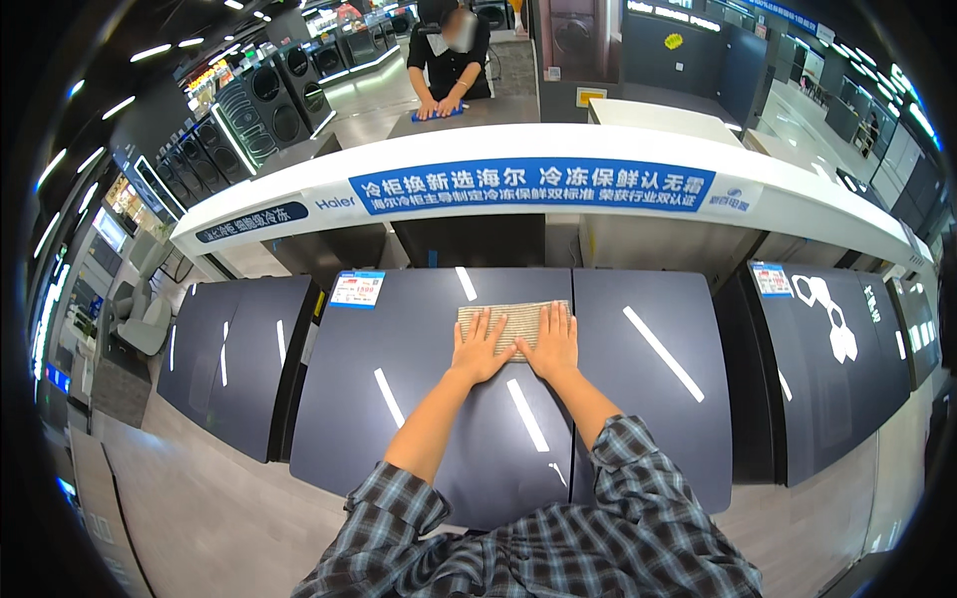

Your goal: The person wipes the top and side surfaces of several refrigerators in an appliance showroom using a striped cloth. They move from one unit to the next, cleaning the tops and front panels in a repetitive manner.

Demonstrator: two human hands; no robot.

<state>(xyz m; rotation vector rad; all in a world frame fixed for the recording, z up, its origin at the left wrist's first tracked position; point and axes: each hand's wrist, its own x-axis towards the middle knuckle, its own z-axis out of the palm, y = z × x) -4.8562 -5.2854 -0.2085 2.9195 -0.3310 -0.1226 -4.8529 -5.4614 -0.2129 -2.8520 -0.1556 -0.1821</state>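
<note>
Spread flat on the dark grey glossy top of a chest freezer (399, 329) lies a striped beige cloth (516, 325). My left hand (480, 347) presses on its left part with fingers stretched out. On its right part rests my right hand (548, 342), also flat with fingers extended. The two thumbs nearly meet at the cloth's near edge. A seam runs front to back through the freezer top, just right of the cloth. A price card (357, 289) lies at the top's far left corner.
Beyond the freezer runs a white curved sign rail (299, 204) with a blue banner. Similar dark freezers stand at the left (219, 349) and right (837, 369). Across the rail, another person (454, 60) presses a blue cloth (437, 112) on a grey top.
</note>
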